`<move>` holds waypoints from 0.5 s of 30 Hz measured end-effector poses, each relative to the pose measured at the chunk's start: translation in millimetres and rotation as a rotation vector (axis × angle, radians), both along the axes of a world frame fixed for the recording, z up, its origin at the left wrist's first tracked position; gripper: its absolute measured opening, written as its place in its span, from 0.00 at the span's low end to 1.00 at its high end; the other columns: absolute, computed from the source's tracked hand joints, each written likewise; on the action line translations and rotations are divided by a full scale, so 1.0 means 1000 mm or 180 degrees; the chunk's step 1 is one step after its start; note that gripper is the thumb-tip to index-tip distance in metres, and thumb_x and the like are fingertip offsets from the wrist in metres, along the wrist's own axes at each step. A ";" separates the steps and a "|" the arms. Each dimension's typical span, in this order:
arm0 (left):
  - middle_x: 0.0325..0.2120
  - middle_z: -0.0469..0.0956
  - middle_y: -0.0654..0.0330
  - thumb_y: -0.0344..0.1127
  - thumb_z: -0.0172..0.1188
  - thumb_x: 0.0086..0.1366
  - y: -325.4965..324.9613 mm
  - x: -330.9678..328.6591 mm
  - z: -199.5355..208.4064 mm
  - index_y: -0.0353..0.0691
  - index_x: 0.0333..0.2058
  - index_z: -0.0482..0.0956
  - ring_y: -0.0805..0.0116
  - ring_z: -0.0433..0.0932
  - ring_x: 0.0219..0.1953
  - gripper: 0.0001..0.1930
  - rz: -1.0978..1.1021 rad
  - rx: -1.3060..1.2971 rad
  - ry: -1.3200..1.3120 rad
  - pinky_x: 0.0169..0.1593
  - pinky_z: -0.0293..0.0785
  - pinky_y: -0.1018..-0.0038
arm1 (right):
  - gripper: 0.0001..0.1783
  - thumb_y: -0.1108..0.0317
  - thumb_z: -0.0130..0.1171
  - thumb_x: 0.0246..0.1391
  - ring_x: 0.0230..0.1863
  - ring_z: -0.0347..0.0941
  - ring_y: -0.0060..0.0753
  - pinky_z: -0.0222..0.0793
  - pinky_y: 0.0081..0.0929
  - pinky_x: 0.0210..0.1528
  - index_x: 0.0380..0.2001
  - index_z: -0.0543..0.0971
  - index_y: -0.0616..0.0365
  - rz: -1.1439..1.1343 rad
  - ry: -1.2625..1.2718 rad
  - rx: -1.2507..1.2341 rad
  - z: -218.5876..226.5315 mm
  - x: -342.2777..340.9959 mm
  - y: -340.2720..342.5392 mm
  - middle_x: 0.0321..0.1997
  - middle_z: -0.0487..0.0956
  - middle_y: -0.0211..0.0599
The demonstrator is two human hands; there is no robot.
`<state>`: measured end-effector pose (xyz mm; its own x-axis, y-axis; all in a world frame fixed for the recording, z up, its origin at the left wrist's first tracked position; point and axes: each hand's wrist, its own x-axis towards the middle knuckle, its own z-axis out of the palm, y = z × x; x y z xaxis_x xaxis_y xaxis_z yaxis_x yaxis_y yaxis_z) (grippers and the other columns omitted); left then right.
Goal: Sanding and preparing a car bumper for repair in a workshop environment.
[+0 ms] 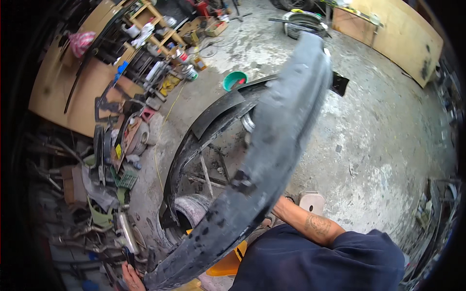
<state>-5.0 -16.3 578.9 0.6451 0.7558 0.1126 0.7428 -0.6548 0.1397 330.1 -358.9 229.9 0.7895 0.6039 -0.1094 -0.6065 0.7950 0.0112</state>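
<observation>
L hand [130,279] grips low end of long grey bumper panel [272,145] at 7 o'clock; R hand hidden behind it, grip can't tell. Risk: top end at 12 swings, slips, hits black curved panel [213,114] beneath

— How's the light?

— Even daylight, fairly bright on the concrete floor [378,126], which bleaches almost white in patches toward the right. Shadows are soft; the darkest pool sits inside the curved black frame [194,145] and among the clutter at the left wall.

— And sharpness?

— The big grey panel [276,131] is smeared with motion blur, worst at its upper end. The floor and the shelves [155,24] read crisper.

— Edges?

— Heavy fisheye bending: the plywood boards [403,34] curve, and the corners fall into black vignette, with a thin colour fringe on the left rim.
</observation>
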 end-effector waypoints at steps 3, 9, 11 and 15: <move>0.19 0.59 0.73 0.43 0.47 0.74 0.003 -0.026 -0.019 0.40 0.57 0.70 0.83 0.58 0.20 0.20 0.0799 -0.1074 -0.0985 0.22 0.58 0.79 | 0.16 0.54 0.42 0.68 0.51 0.70 0.31 0.63 0.37 0.62 0.47 0.74 0.49 0.0495 0.0264 -0.0255 0.037 -0.030 0.002 0.44 0.75 0.29; 0.27 0.75 0.42 0.39 0.43 0.73 -0.019 0.026 -0.054 0.35 0.50 0.71 0.42 0.76 0.33 0.15 0.0225 -0.0593 -0.0281 0.39 0.70 0.57 | 0.08 0.63 0.44 0.67 0.35 0.64 0.27 0.60 0.39 0.53 0.36 0.73 0.48 0.0058 -0.0380 0.0909 -0.073 -0.019 -0.011 0.29 0.68 0.26; 0.27 0.75 0.42 0.39 0.43 0.73 -0.026 0.012 -0.058 0.36 0.50 0.71 0.41 0.76 0.33 0.15 0.0368 -0.0616 -0.0269 0.39 0.70 0.57 | 0.08 0.62 0.44 0.66 0.34 0.64 0.28 0.60 0.41 0.52 0.35 0.72 0.49 0.0081 -0.0374 0.1014 -0.089 -0.029 -0.005 0.28 0.67 0.27; 0.28 0.77 0.42 0.40 0.44 0.73 -0.018 0.002 -0.079 0.37 0.50 0.71 0.40 0.77 0.34 0.15 0.0393 -0.0656 -0.0214 0.39 0.70 0.55 | 0.08 0.62 0.44 0.66 0.34 0.65 0.29 0.60 0.41 0.53 0.37 0.73 0.49 0.0010 -0.0587 0.1172 -0.126 -0.032 -0.002 0.28 0.69 0.28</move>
